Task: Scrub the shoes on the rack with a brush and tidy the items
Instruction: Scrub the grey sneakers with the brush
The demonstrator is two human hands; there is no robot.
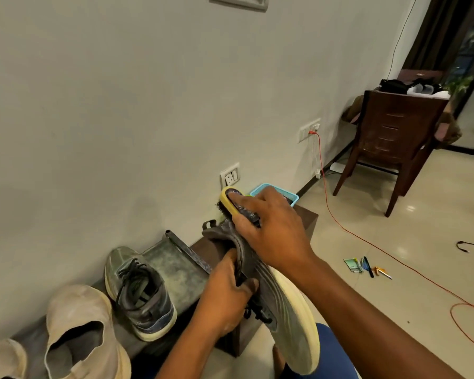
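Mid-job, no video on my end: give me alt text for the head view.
The left hand grips a grey sneaker by its collar while the right hand holds a yellow-backed brush at its heel. Its mate and two beige slip-ons sit on the low rack against the wall.

L forearm entered from bottom centre, angled up and right. L hand (225, 294) curled, thumb tip over near edge of the grasped item, fingers wrapped behind and out of sight, knuckles toward cam. R forearm came in from lower-right corner, ran diagonally up-left, wrist roughly straight. R hand (271, 228) sat above and beyond L hand, palm down, back of hand to cam, fingers bent in a grip, index fingertip extended up-left. Hands close together, not touching.
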